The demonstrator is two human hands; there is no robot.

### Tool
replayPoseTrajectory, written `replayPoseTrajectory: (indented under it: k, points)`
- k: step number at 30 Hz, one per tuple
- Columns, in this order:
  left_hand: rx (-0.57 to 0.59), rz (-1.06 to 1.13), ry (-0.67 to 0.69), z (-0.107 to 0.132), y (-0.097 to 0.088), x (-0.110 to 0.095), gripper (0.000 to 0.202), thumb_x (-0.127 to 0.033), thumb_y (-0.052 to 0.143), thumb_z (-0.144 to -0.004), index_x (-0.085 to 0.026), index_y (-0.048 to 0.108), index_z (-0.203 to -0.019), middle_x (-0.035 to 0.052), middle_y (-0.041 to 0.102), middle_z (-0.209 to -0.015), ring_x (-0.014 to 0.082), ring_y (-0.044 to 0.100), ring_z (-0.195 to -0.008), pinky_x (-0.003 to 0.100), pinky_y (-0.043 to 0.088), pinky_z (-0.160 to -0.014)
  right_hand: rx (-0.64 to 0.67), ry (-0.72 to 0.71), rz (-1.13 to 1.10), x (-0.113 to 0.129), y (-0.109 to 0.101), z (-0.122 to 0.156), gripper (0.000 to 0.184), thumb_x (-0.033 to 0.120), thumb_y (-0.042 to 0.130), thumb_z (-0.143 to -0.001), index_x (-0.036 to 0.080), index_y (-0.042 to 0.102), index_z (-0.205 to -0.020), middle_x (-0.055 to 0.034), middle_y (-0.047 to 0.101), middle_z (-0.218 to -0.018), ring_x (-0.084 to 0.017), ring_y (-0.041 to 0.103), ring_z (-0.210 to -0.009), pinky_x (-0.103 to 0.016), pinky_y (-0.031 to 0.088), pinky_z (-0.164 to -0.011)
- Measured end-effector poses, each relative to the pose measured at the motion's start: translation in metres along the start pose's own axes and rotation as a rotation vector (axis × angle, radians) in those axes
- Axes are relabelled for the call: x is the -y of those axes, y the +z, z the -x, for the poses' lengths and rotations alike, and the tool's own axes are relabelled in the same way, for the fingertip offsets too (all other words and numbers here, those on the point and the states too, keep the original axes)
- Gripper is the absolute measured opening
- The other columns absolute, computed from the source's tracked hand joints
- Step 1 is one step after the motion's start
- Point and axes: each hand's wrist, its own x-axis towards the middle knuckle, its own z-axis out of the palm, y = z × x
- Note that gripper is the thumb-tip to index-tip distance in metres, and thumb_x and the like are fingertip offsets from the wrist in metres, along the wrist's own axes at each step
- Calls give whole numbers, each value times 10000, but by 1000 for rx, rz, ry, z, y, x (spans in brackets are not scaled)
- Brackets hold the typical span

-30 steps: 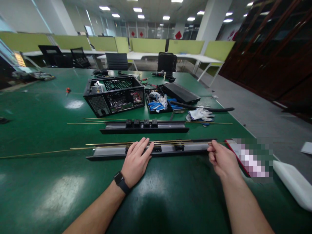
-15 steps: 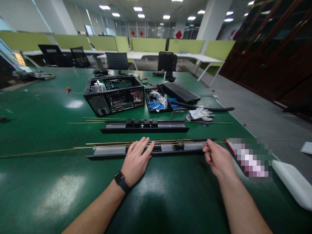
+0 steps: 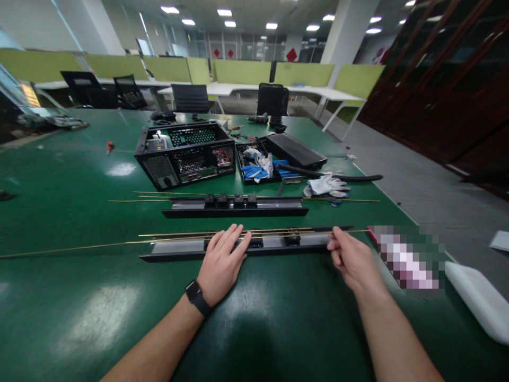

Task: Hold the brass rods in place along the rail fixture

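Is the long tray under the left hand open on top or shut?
Open: the tray shows its pale inside and black blocks, though the left hand covers part.

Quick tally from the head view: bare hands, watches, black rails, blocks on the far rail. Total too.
Hands: 2 (left hand, right hand)
Watch: 1
Rails: 2 (near rail, far rail)
Blocks on far rail: 4
Total: 9
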Motion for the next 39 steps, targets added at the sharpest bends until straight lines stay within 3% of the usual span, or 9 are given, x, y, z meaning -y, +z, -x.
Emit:
replayPoseTrajectory:
  k: [4, 14, 22, 27, 35, 39]
  points:
    - [8, -4, 0, 0, 0, 0, 511, -188, 498, -978, -244, 448, -1483, 98, 453, -1536, 258, 378, -1452, 471, 340, -1163, 13, -15, 3, -2, 0, 1, 458, 540, 833, -664, 131, 671, -789, -8, 621, -609, -45, 388, -309, -152, 171, -267]
    - [-1, -2, 6, -1, -2, 0, 499, -180, 500, -975, -238, 465, -1470, 99, 460, -1531, 255, 387, -1446, 460, 340, -1162, -126, -50, -101, 3, -16, -12, 354, 438, 821, -683, 133, 664, -770, -3, 613, -581, -51, 391, -304, -155, 191, -255]
    - [0, -8, 4, -1, 1, 0, 494, -191, 504, -977, -248, 472, -1466, 99, 464, -1529, 258, 392, -1443, 467, 337, -1161, -38, 7, -26, 0, -3, -2, 474, 564, 826, -674, 136, 638, -752, -19, 625, -581, -53, 388, -291, -157, 186, -252]
    - [13, -8, 6, -1, -1, 0, 502, -199, 507, -976, -244, 464, -1474, 100, 447, -1540, 261, 380, -1451, 466, 332, -1168, 29, -27, -59, -3, -3, -3, 487, 553, 855, -637, 132, 650, -770, -2, 619, -590, -46, 390, -300, -152, 185, -257]
    - [3, 2, 10, 1, 0, 3, 500, -206, 508, -979, -245, 463, -1475, 98, 457, -1533, 263, 386, -1447, 475, 332, -1166, -210, -57, -109, 1, -22, -22, 336, 440, 792, -737, 140, 640, -749, 15, 591, -546, -56, 383, -292, -165, 196, -241]
    - [1, 8, 6, 1, 0, 3, 502, -200, 508, -977, -247, 463, -1475, 101, 452, -1537, 265, 382, -1449, 482, 329, -1167, -179, -15, -85, 2, -20, -19, 329, 440, 765, -769, 132, 657, -801, -3, 612, -559, -54, 377, -290, -162, 187, -249]
